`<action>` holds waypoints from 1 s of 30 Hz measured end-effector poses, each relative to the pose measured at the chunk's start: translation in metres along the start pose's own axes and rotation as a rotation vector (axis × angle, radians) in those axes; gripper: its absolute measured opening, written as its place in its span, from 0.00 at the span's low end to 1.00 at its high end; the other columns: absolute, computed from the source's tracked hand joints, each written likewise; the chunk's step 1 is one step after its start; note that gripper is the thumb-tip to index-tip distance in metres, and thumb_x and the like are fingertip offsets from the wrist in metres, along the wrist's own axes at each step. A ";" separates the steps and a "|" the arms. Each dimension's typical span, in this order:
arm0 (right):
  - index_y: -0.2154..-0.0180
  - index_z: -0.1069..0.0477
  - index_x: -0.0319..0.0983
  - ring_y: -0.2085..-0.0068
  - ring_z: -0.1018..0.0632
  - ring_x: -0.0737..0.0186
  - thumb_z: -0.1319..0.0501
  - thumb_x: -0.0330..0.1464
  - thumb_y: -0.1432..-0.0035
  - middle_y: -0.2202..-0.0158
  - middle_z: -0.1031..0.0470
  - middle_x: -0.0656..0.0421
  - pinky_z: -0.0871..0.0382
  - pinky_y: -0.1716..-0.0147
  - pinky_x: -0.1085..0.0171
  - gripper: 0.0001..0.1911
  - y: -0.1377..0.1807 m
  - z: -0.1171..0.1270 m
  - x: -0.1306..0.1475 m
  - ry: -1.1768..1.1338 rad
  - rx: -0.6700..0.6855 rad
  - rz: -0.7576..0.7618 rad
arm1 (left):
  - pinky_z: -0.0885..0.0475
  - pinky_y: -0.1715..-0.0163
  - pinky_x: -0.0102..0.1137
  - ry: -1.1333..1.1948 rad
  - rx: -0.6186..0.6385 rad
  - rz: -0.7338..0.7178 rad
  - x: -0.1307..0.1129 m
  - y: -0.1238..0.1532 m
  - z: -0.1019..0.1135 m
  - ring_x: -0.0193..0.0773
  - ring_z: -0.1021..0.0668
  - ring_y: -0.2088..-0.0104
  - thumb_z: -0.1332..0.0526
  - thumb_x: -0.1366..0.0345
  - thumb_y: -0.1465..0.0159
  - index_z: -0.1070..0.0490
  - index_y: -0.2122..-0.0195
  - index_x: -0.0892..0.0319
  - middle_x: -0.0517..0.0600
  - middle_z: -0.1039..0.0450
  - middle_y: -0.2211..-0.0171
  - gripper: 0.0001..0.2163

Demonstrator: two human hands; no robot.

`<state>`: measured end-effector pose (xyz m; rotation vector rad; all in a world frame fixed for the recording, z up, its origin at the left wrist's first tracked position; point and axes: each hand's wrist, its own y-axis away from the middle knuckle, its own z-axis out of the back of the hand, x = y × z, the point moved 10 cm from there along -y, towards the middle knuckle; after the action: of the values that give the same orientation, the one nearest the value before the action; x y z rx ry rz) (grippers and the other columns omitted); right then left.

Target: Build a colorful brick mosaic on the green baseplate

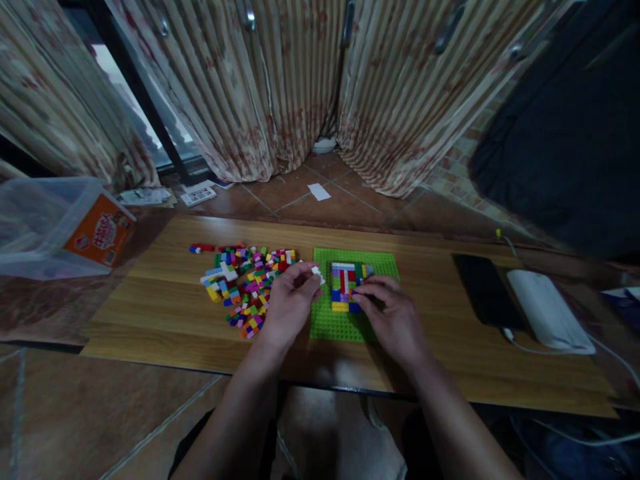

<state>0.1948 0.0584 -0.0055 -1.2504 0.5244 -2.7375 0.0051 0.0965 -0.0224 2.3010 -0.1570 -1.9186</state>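
Note:
Between the thumb and fingers of my left hand is a small white toy brick, raised just left of the block build. My right hand reaches in from the right, thumb and index finger pinched at a small orange brick on the build. The build is a low, multicoloured block of toy bricks with white, red, blue and yellow parts, and my right fingers hide its right side. Under it lies a green studded baseplate.
A loose pile of coloured bricks spreads over the wooden table on the left. On the right lie a black phone and a white power bank with a cable. A clear plastic bin stands beyond the table's left end.

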 end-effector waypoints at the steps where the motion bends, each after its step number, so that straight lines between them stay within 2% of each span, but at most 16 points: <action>1: 0.64 0.20 0.43 0.55 0.24 0.55 0.38 0.38 0.39 0.57 0.25 0.54 0.30 0.52 0.54 0.09 0.000 -0.004 0.003 0.031 0.009 0.024 | 0.32 0.72 0.26 0.002 0.002 0.001 0.000 0.001 0.000 0.30 0.28 0.76 0.35 0.67 0.46 0.25 0.61 0.61 0.43 0.30 0.76 0.10; 7: 0.64 0.20 0.44 0.54 0.26 0.53 0.40 0.35 0.38 0.56 0.26 0.54 0.30 0.53 0.53 0.10 0.000 -0.016 0.016 0.201 0.023 0.137 | 0.32 0.72 0.26 -0.005 0.016 0.012 0.002 0.002 0.002 0.30 0.29 0.75 0.35 0.67 0.45 0.24 0.61 0.61 0.44 0.30 0.76 0.10; 11: 0.64 0.21 0.42 0.54 0.26 0.53 0.41 0.32 0.39 0.56 0.26 0.53 0.30 0.54 0.53 0.09 0.000 -0.019 0.020 0.254 0.016 0.160 | 0.32 0.72 0.26 -0.003 0.031 0.020 0.004 0.002 0.002 0.30 0.28 0.74 0.35 0.67 0.45 0.24 0.61 0.61 0.44 0.30 0.75 0.10; 22: 0.67 0.22 0.42 0.59 0.25 0.56 0.42 0.31 0.38 0.61 0.25 0.54 0.30 0.56 0.56 0.10 0.003 -0.019 0.022 0.237 -0.042 0.146 | 0.33 0.73 0.26 -0.010 0.048 0.018 0.006 0.002 0.001 0.30 0.29 0.75 0.35 0.66 0.45 0.24 0.59 0.61 0.44 0.30 0.76 0.12; 30: 0.66 0.21 0.41 0.57 0.25 0.55 0.43 0.31 0.37 0.60 0.24 0.54 0.30 0.55 0.56 0.11 0.011 -0.019 0.025 0.258 -0.061 0.172 | 0.32 0.73 0.26 -0.022 0.060 0.012 0.007 0.002 0.000 0.30 0.28 0.75 0.35 0.66 0.45 0.24 0.60 0.61 0.44 0.30 0.75 0.11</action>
<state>0.1636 0.0476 -0.0029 -0.8212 0.7073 -2.7667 0.0067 0.0934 -0.0292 2.3118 -0.2336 -1.9596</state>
